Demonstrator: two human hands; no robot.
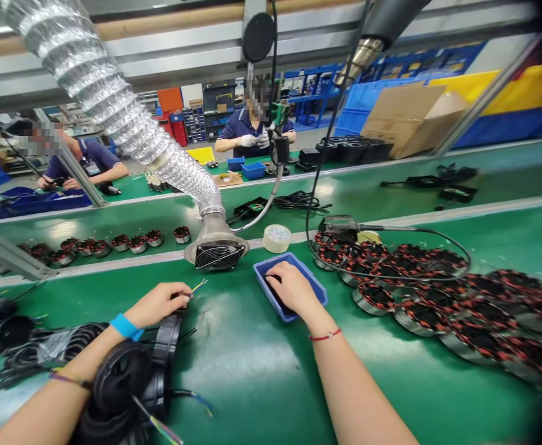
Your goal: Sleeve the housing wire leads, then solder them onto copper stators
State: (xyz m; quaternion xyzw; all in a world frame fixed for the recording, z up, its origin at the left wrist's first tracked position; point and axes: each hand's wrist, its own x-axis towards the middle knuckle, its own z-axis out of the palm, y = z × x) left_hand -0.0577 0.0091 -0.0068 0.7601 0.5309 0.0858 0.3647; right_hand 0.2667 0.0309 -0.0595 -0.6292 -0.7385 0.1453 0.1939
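My left hand (166, 303) pinches thin coloured wires (199, 286), whose bare ends stick out to the right of the fingertips. Under that wrist lie black round plastic housings (122, 377) with cables and more wire ends coming out of them. My right hand (290, 287) reaches into a small blue plastic bin (314, 281), its fingers bent down inside. Whatever those fingertips touch is hidden by the hand and the dark inside of the bin.
Motor stators (419, 315) with red and black windings crowd the right side. A fume extractor hood (217, 247) hangs at centre, beside a tape roll (277, 238). Coiled black cables (52, 349) lie left. More stators (136, 243) line the rear ledge. Two co-workers sit beyond.
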